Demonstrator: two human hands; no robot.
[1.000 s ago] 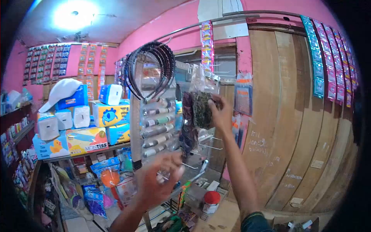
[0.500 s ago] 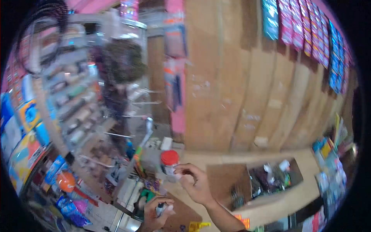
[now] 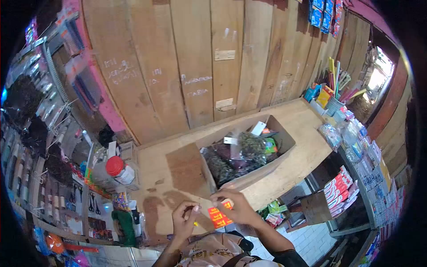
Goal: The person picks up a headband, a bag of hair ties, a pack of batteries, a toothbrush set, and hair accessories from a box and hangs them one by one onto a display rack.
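My left hand is low over the counter's near edge, its thumb and fingertips closed in a pinch. My right hand is beside it on the right, fingers curled and thumb brought in. I cannot tell what either pinch holds. An orange packet with yellow print shows between the hands, partly covered by my right hand. Just beyond my right hand stands an open cardboard box holding dark, net-like bundles in clear wrapping with white tags.
A clear jar with a red lid stands at the counter's left end. Scissors hang on the left rack. Pens and packets crowd a basket at the right. Below it, a carton holds red-and-white boxes. A plank wall rises behind.
The view has swung right and down, bringing the cardboard box to the middle. My right hand has left the red-lidded jar and come near my left hand. A small dark object no longer shows in my left hand.
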